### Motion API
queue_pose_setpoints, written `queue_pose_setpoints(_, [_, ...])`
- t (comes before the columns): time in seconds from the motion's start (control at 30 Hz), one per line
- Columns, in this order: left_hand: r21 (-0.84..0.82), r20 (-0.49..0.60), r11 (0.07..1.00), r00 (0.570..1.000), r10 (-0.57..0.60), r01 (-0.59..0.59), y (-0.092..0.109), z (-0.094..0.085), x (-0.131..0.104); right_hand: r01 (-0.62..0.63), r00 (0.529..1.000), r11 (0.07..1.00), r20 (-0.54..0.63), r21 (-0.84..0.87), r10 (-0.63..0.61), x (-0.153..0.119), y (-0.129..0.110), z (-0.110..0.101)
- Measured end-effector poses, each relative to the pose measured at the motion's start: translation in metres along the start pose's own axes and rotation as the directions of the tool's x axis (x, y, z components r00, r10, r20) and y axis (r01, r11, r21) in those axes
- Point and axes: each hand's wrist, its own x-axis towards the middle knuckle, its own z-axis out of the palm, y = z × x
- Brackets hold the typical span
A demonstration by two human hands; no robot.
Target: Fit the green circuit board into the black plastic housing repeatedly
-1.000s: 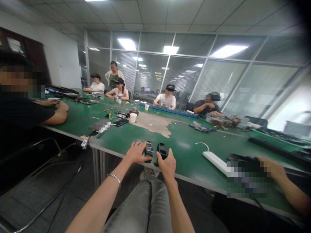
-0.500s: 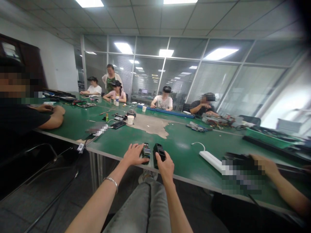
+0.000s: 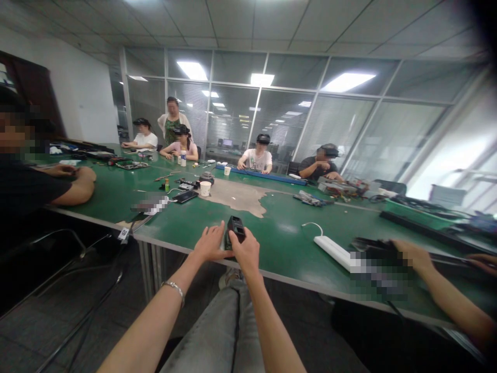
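My right hand [image 3: 247,249] is closed around a black plastic casing [image 3: 235,226] with rectangular openings, its thumb on the near side. The casing is over a small circuit board [image 3: 228,241], which it mostly hides; whether the two touch, I cannot tell. Beside them on the left, my left hand [image 3: 209,242] has its fingers stretched out and apart. Its thumb reaches along the near edge of the board. Both hands are at the front edge of the green table [image 3: 279,243].
A white power strip [image 3: 333,253] lies to the right, near another person's hand [image 3: 413,255]. Ahead on the left stand a paper cup [image 3: 205,189] and a black phone-like slab [image 3: 185,196]. Several people sit around the table. A green bin [image 3: 419,215] stands far right.
My right hand has moved left with the black casing, bringing it over the circuit board. The board was in plain view beside the casing before. My left hand stays beside the board.
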Motion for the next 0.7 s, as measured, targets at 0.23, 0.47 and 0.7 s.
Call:
queue_pose_setpoints(0.23, [-0.065,-0.02,0.998,1.0,-0.014,0.013,0.001,-0.003,-0.002,-0.033,0.998,0.983,0.043,-0.18,0.042,0.001,-0.01,0.01])
queue_pose_setpoints(0.47, [-0.063,-0.05,0.998,0.999,-0.006,0.002,-0.001,-0.001,-0.002,-0.041,0.988,0.972,0.137,-0.23,0.074,-0.008,0.002,0.018])
queue_pose_setpoints(0.7, [-0.049,-0.018,0.999,1.0,-0.013,0.012,-0.002,0.001,-0.001,-0.03,0.992,0.969,0.115,-0.246,0.06,-0.009,0.009,0.023])
